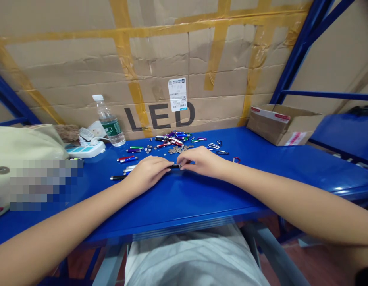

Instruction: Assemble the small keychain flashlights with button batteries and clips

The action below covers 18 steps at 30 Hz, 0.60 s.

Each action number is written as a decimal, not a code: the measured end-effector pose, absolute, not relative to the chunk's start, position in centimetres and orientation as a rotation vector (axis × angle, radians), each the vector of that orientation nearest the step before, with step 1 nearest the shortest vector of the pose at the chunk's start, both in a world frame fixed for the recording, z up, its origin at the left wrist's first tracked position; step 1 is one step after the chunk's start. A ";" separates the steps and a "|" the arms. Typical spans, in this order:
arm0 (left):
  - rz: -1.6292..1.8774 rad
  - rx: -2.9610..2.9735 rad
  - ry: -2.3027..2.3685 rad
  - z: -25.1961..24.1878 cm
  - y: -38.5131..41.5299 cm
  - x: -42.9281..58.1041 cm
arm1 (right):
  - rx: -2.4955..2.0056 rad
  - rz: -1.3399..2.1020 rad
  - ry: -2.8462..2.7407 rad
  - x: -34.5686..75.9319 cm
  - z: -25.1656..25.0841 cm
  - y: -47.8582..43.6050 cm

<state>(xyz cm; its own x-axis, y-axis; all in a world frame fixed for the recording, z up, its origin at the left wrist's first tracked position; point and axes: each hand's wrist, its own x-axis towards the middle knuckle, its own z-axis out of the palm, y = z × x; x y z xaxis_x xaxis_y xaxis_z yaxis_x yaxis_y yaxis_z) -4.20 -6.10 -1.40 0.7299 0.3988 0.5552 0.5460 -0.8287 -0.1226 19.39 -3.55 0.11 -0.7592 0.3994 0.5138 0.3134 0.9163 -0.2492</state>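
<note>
Black penlight, a slim, glossy metal tube, lies crosswise between the two hands in the head view, with only its middle showing. The left hand curls in from one side and the right hand from the other, their fingers closed around the tube's two ends, so both grip it together.

Just beyond the right hand sits a flat heap of button cells, small round discs with a dull metal sheen. Past them, a tangled pile of penlights gleams purple, red, blue and green. Left of the left hand lie loose penlights in red, blue and silver, with a black penlight close by the wrist. Right of the right hand are thin wire carabiners and, farther off, a red carabiner.

All of this rests on a smooth, glossy blue table. Farther from the grip stand a ribbed plastic water bottle and an open cardboard box, before a creased cardboard wall crossed by yellow tape and printed "LED". A cream fabric bag slumps at the left, partly pixelated.
</note>
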 end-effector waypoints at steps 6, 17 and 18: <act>-0.729 -2.564 -0.700 -1.1 -6.0 -4.3 | -0.629 0.553 -2.356 19.3 -0.1 -3.3; -0.903 -3.008 -1.354 0.3 -6.1 -3.9 | -0.490 -0.059 -2.521 20.0 1.2 -2.4; -0.917 -3.046 -1.385 0.4 -6.2 -3.9 | -0.466 -0.147 -2.535 20.0 1.2 -2.4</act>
